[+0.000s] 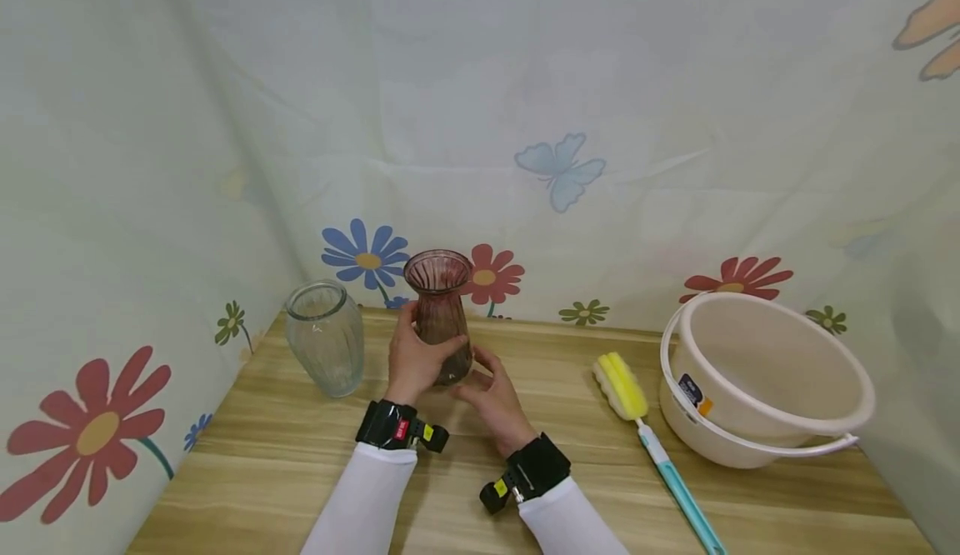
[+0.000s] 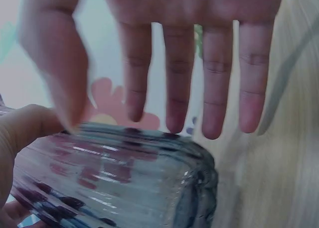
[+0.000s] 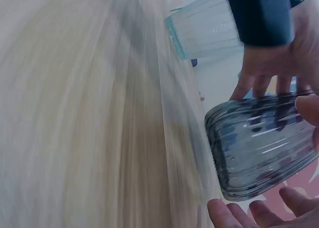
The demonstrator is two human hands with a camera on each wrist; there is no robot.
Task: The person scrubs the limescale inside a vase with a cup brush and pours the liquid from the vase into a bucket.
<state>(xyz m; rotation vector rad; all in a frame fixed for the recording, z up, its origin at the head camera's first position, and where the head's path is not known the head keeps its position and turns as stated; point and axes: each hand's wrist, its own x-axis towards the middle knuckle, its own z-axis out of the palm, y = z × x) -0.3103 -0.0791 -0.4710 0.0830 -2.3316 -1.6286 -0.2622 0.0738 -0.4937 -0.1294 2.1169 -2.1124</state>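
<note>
Step in hand, as judged: purple glass vase (image 1: 442, 317) held up w/ mouth uppermost, slight tilt, at ctr. of work area. L hand (image 1: 414, 362) grips body from the side, fingers curled round behind, thumb across front. R hand (image 1: 495, 392) is unclosed, fingers extended and parted, near vase's lower end; whether any fingertip makes contact, cannot tell. Base appears off the surface per wrist views.

Next move, in inspector's opinion: calls for firm L grip, glass prob. slick; R hand would need to come under or round the base to share the load. Risk: slip or knock vs. clear glass vase (image 1: 326, 342), which stands upright just beside, to L.

Surface: table (image 1: 540, 455), light wood-grain top, streaks running approx. crosswise. To R, brush (image 1: 671, 476) lies flat, yellow sponge head, teal handle. Beyond it, pale plastic bucket (image 1: 723, 417), upright, carry handle (image 1: 795, 452) dropped round the near side.

Room: pale fabric backdrop (image 1: 450, 80) at rear and both sides, some creases, printed w/ flowers & butterflies. Lighting soft. Nothing else of the room visible.
</note>
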